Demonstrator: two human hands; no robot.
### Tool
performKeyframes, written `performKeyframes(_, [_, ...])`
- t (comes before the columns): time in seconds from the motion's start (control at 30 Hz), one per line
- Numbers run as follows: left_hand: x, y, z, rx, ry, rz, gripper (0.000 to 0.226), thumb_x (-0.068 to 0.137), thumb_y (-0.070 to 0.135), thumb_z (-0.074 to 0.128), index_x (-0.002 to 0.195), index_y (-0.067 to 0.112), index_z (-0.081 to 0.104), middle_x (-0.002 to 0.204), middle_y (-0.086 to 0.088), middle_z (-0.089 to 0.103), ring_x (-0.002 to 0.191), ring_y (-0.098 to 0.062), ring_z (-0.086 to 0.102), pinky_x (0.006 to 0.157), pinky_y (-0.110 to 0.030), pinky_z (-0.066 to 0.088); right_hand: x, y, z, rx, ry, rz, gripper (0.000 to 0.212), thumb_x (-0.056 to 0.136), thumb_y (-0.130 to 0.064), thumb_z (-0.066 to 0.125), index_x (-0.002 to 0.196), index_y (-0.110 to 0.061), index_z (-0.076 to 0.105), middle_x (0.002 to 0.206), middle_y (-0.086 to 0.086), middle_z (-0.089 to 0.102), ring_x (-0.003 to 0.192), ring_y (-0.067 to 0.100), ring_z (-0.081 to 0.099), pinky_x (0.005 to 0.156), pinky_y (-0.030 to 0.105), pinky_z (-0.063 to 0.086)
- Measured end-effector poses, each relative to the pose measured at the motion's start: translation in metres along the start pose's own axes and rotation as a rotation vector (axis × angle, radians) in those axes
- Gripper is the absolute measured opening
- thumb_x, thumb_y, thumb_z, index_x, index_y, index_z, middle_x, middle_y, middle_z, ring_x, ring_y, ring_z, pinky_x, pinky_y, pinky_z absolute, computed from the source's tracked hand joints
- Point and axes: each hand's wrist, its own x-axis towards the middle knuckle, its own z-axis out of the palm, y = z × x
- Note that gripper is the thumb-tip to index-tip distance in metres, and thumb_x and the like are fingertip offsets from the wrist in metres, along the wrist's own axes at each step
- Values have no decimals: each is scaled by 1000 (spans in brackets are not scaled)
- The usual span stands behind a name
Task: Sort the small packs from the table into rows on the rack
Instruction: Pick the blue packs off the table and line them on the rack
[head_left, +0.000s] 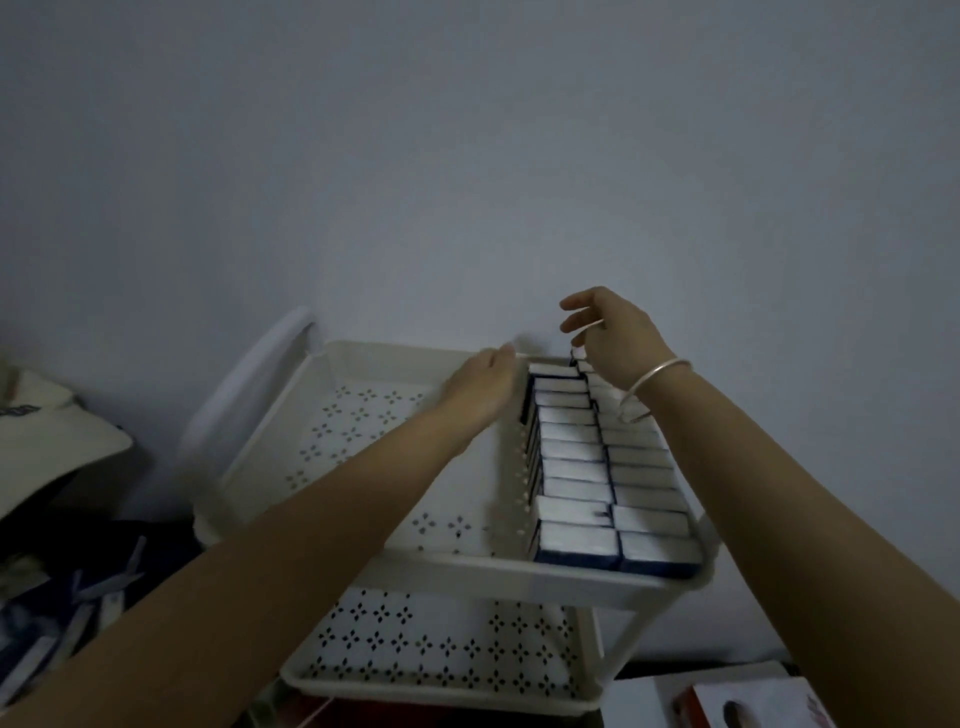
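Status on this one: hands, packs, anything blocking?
Left hand open, flat at far end of left row. Right hand pinching a pack at far end of right row. Both rows on rack's top tray. Nothing blocking.

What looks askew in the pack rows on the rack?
Rows mostly even. In the left row, the second pack from the front juts slightly left of those behind. At the right row's far end, the right hand pinches a raised pack, not seated.
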Motion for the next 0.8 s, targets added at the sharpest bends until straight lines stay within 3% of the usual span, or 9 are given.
performKeyframes(0.1, [-38,11,-41,-77,62,81,31,100,30,38,109,15,64,113,-3,67,105,-22,63,89,-37,53,-34,-35,8,-61,59,-146,40,82,4,38,105,-19,62,93,-2,69,84,19,64,73,30,52])
performKeyframes(0.17, [-76,11,-76,-60,73,110,28,99,25,41,100,16,67,94,3,72,82,-14,67,67,-27,53,-67,-66,23,35,27,-192,23,90,-9,45,99,-19,64,83,-5,70,73,14,64,66,24,49])
performKeyframes(0.27, [-136,-13,-127,4,115,130,29,100,25,43,93,16,69,79,6,72,55,-7,58,48,-19,44,-127,-110,48,366,-188,-99,27,98,-28,42,96,-11,63,74,2,68,58,16,60,49,24,42])
performKeyframes(0.33, [-171,-40,-154,-24,154,99,29,100,22,44,89,13,68,73,3,69,48,-8,52,42,-20,39,-160,-127,68,381,-374,-74,32,99,-30,41,93,-8,63,73,7,66,55,19,58,44,26,41])
performKeyframes(0.53, [-244,-145,-212,-14,327,-105,29,100,10,44,82,12,66,69,-3,67,44,-8,49,39,-20,37,-215,-111,182,164,-732,-19,30,98,-25,43,79,-12,62,66,5,66,53,18,62,43,21,46])
performKeyframes(0.6, [-258,-183,-229,39,384,-214,29,101,9,43,85,12,67,75,-6,68,52,-13,53,45,-22,41,-226,-90,233,19,-771,-27,25,96,-24,43,90,-13,65,82,7,70,71,22,68,60,30,54])
performKeyframes(0.67, [-269,-216,-240,76,421,-295,27,101,8,43,90,10,67,81,-9,69,62,-19,58,52,-22,45,-234,-67,277,-158,-783,-53,24,94,-23,45,108,-14,62,107,11,68,96,28,65,83,33,52])
performKeyframes(0.73, [-278,-244,-247,104,439,-352,23,101,7,43,95,7,66,86,-9,68,73,-25,62,58,-25,47,-244,-50,314,-258,-800,-93,31,94,-20,46,123,-14,54,122,11,60,108,29,59,86,25,43])
performKeyframes(0.8, [-282,-269,-251,172,423,-396,20,100,9,45,97,11,65,90,-5,69,78,-24,63,66,-34,52,-252,-39,344,-353,-790,-168,44,92,-17,48,136,-12,43,135,12,48,122,30,49,94,27,40])
